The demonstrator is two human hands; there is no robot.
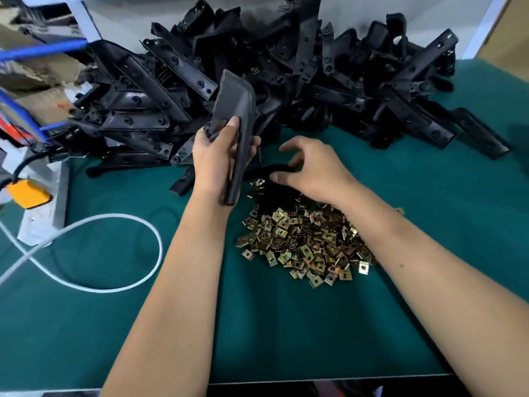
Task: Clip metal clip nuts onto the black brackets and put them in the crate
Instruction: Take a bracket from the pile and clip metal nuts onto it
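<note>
The left hand (213,159) grips one black bracket (233,121) around its lower half and holds it upright above the green worktop (286,325), just in front of the big heap of brackets (286,67) stacked along the far edge. The right hand (312,167) hovers over the far side of the pile of clip nuts (303,242), its fingers curled down toward them and toward a dark bracket lying flat there (266,170); I cannot tell whether it has pinched anything yet. No crate is in view.

The step looks like fetching a nut for the held bracket. It would go best to take a single nut from the loose edge of the pile, turn its open mouth toward the bracket's edge, line it up with a hole, and push until it seats squarely. The left grip should stay low, clear of that edge. A white cable (114,224) loops near the left edge.
</note>
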